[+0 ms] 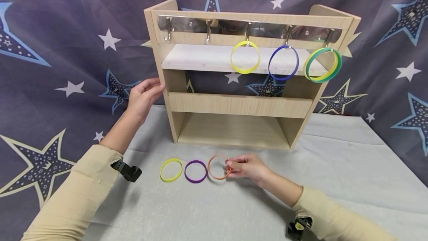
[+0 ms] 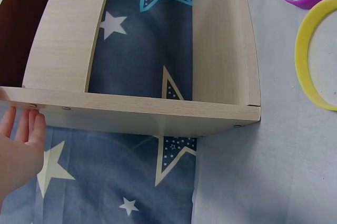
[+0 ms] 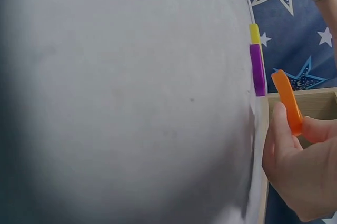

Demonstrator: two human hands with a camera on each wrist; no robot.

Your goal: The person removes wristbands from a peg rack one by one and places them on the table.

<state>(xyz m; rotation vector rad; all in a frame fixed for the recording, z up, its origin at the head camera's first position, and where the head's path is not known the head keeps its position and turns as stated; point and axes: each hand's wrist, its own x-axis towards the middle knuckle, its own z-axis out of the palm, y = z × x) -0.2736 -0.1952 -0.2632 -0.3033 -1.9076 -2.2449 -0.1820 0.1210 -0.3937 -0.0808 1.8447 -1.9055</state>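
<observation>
In the head view my right hand [image 1: 247,168] pinches an orange silicone wristband [image 1: 219,179] by its right edge, just above the table; the right wrist view shows the orange band tilted between thumb and fingers. Left of it lie a purple wristband [image 1: 195,181] and a yellow wristband [image 1: 171,179], side by side on the cloth. My left hand [image 1: 142,96] touches the left side panel of a light wooden rack [image 1: 240,104], its fingers fairly straight against the wood. In the left wrist view the fingertips of my left hand [image 2: 23,145] rest at the panel's edge.
A metal hook rail [image 1: 230,28] runs along the rack's top. From its hooks hang a yellow band [image 1: 245,71], a blue band [image 1: 283,79], and a green band [image 1: 339,64] together with another yellow one. The two left hooks are bare. Star-patterned cloth [image 1: 80,21] hangs behind.
</observation>
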